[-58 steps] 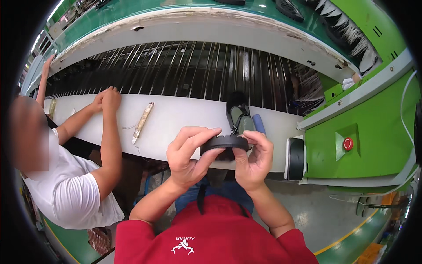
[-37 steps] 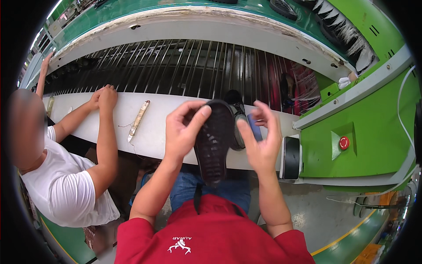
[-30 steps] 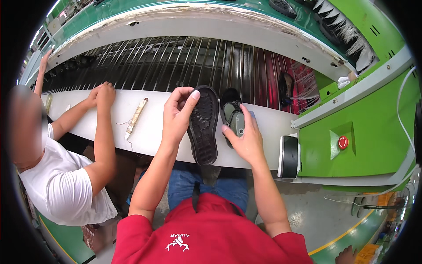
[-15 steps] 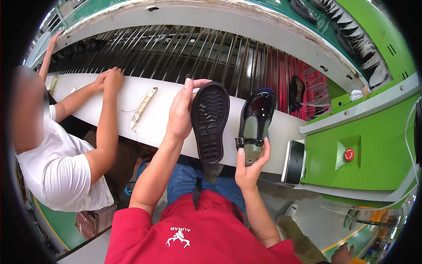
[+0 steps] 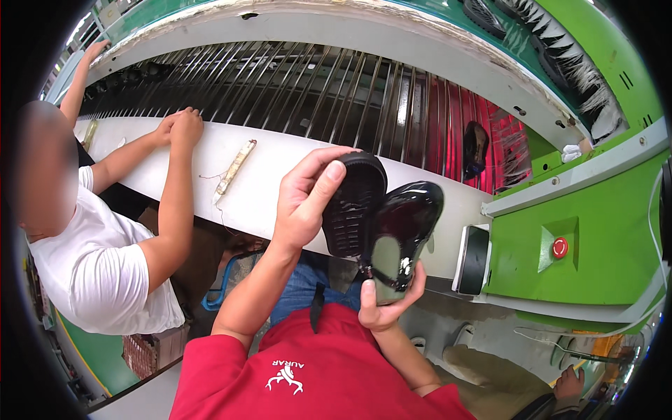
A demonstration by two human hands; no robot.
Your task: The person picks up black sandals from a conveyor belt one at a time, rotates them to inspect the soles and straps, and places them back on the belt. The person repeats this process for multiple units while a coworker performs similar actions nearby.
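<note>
A black shoe sole point(image 5: 352, 210) with a grooved tread facing up is pinched near its toe end by my left hand point(image 5: 308, 196), thumb across the tread. My right hand point(image 5: 393, 299) grips the heel end of a shiny black strapped shoe upper point(image 5: 414, 213), which has a grey-green last point(image 5: 387, 259) inside it. The sole's edge overlaps or touches the side of the upper; I cannot tell which. Both pieces are held above the front edge of the white ledge point(image 5: 280, 150).
Metal rollers point(image 5: 301, 91) run behind the ledge, with a dark shoe part point(image 5: 476, 147) under red light. A wrapped stick point(image 5: 236, 170) lies on the ledge. To the left works a person in a white shirt point(image 5: 105, 273). At right stands a green machine with a red button point(image 5: 559, 247).
The sole and the upper have come together, the sole shifting right and the upper tilting and moving down toward me. My left thumb now lies across the sole's tread.
</note>
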